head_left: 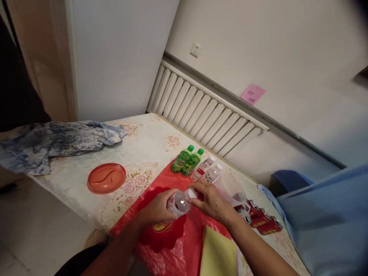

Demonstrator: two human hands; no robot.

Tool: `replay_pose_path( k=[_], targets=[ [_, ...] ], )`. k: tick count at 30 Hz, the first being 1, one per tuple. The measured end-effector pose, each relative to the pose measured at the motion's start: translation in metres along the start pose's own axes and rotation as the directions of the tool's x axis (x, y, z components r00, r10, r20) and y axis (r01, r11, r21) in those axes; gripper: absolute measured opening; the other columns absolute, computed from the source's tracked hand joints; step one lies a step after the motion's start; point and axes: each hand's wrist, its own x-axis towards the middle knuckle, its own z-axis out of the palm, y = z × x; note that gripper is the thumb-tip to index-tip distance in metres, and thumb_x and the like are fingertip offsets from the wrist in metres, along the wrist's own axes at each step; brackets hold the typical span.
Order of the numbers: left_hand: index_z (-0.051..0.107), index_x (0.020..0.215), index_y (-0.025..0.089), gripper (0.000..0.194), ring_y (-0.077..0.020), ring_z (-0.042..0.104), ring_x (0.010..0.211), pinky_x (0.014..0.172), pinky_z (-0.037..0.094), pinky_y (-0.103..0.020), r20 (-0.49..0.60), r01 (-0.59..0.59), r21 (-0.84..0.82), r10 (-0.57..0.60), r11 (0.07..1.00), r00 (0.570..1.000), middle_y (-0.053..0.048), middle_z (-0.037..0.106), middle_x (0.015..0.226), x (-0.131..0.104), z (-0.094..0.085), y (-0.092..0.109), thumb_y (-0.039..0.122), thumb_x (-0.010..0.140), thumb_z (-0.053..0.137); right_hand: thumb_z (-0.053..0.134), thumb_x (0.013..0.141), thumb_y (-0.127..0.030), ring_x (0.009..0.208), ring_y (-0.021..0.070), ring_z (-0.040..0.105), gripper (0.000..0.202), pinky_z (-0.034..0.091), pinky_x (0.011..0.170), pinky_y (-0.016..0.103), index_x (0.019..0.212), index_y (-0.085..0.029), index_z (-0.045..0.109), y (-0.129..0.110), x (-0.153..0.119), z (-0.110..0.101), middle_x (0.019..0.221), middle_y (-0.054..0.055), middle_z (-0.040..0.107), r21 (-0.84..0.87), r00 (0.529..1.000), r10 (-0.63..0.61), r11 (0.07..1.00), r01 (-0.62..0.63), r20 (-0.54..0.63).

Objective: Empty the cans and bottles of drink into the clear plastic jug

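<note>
Head view: I note the left hand wrapped round a clear bottle, tilted above a scalloped red piece on the bench. Right hand: fingers closed on the white cap. Two green-capped bottles stand beyond; red cans at right.

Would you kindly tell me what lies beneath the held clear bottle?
Beneath the clear bottle is a red scalloped piece with yellow print, on red plastic sheeting. The bottle and left hand hide part of that piece.
</note>
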Motion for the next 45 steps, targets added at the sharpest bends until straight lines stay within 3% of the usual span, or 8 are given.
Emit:
replay_pose_path(
  k=[5, 9, 12, 17, 22, 29, 36, 45],
  targets=[
    [0.061, 0.102, 0.022, 0.042, -0.0163, 0.062, 0.084, 0.072, 0.046, -0.021, -0.011, 0.017, 0.051, -0.017, 0.999, 1.000, 0.003, 0.068, 0.094, 0.000, -0.001, -0.003, 0.017, 0.061, 0.064, 0.063, 0.086, -0.034, 0.061, 0.0123, 0.048, 0.016, 0.031, 0.057, 0.025, 0.084, -0.018, 0.058, -0.008, 0.002, 0.016, 0.070, -0.002, 0.057, -0.095, 0.977, 0.202, 0.973, -0.209, -0.073],
    [0.061, 0.105, 0.022, 0.044, -0.0175, 0.063, 0.087, 0.075, 0.048, -0.022, -0.008, 0.027, 0.035, -0.027, 0.999, 1.000, 0.002, 0.069, 0.098, 0.000, -0.002, -0.001, 0.017, 0.061, 0.064, 0.065, 0.085, -0.031, 0.069, 0.0140, 0.055, 0.014, 0.038, 0.063, 0.025, 0.093, -0.019, 0.063, -0.006, -0.001, 0.016, 0.079, 0.000, 0.063, 0.010, 0.982, 0.172, 0.985, -0.172, -0.074],
    [0.061, 0.109, 0.023, 0.048, -0.0186, 0.064, 0.091, 0.079, 0.049, -0.023, -0.004, 0.018, 0.018, -0.018, 1.000, 1.000, 0.001, 0.070, 0.103, 0.001, -0.002, -0.001, 0.018, 0.062, 0.064, 0.070, 0.080, -0.027, 0.084, 0.0167, 0.060, 0.041, 0.045, 0.077, 0.029, 0.119, -0.023, 0.061, 0.001, -0.003, 0.014, 0.099, 0.002, 0.068, 0.145, 0.987, 0.138, 0.981, -0.125, -0.086],
    [0.056, 0.120, 0.023, 0.060, -0.0211, 0.064, 0.103, 0.089, 0.050, -0.026, -0.026, 0.024, -0.005, -0.024, 1.000, 0.999, -0.002, 0.069, 0.116, 0.003, -0.003, -0.008, 0.018, 0.061, 0.066, 0.082, 0.065, -0.026, 0.091, 0.0192, 0.060, 0.080, 0.049, 0.082, 0.032, 0.138, -0.023, 0.048, 0.007, -0.010, 0.025, 0.109, 0.003, 0.065, 0.384, 0.949, 0.295, 0.894, -0.232, -0.115],
    [0.052, 0.127, 0.024, 0.067, -0.0227, 0.062, 0.113, 0.098, 0.048, -0.028, 0.010, 0.031, -0.062, -0.031, 0.998, 0.999, -0.002, 0.066, 0.126, 0.003, -0.006, -0.008, 0.021, 0.063, 0.069, 0.085, 0.059, -0.029, 0.088, 0.0214, 0.063, 0.061, 0.051, 0.078, 0.033, 0.115, -0.020, 0.062, 0.004, -0.018, 0.052, 0.101, 0.002, 0.070, 0.588, 0.944, 0.329, 0.767, -0.258, -0.015],
    [0.052, 0.128, 0.023, 0.071, -0.0296, 0.061, 0.118, 0.098, 0.051, -0.033, -0.026, 0.065, 0.072, -0.064, 0.995, 0.998, -0.005, 0.066, 0.127, 0.000, 0.002, -0.003, 0.037, 0.063, 0.077, 0.088, 0.055, -0.026, 0.089, 0.0206, 0.064, 0.060, 0.052, 0.079, 0.032, 0.109, -0.022, 0.062, -0.005, -0.027, 0.070, 0.100, -0.001, 0.069, 0.619, 0.909, 0.369, 0.765, -0.179, -0.194],
    [0.051, 0.131, 0.028, 0.079, -0.0338, 0.060, 0.119, 0.098, 0.053, -0.039, -0.012, 0.082, 0.105, -0.081, 0.991, 0.997, -0.005, 0.064, 0.131, -0.011, 0.030, 0.015, 0.044, 0.061, 0.081, 0.088, 0.049, -0.022, 0.093, 0.0226, 0.064, 0.067, 0.052, 0.082, 0.034, 0.111, -0.021, 0.062, -0.026, -0.068, 0.051, 0.106, 0.002, 0.068, 0.702, 0.849, 0.443, 0.701, -0.126, -0.289],
    [0.050, 0.135, 0.027, 0.078, -0.0350, 0.054, 0.127, 0.106, 0.047, -0.046, 0.076, 0.087, 0.129, -0.097, 0.988, 0.992, -0.006, 0.061, 0.137, -0.019, 0.103, 0.062, 0.049, 0.065, 0.077, 0.081, 0.049, -0.013, 0.088, 0.0227, 0.062, 0.058, 0.050, 0.078, 0.034, 0.103, -0.017, 0.062, -0.022, -0.141, 0.030, 0.097, 0.003, 0.068, 0.717, 0.741, 0.558, 0.681, -0.149, -0.375]
  ],
)
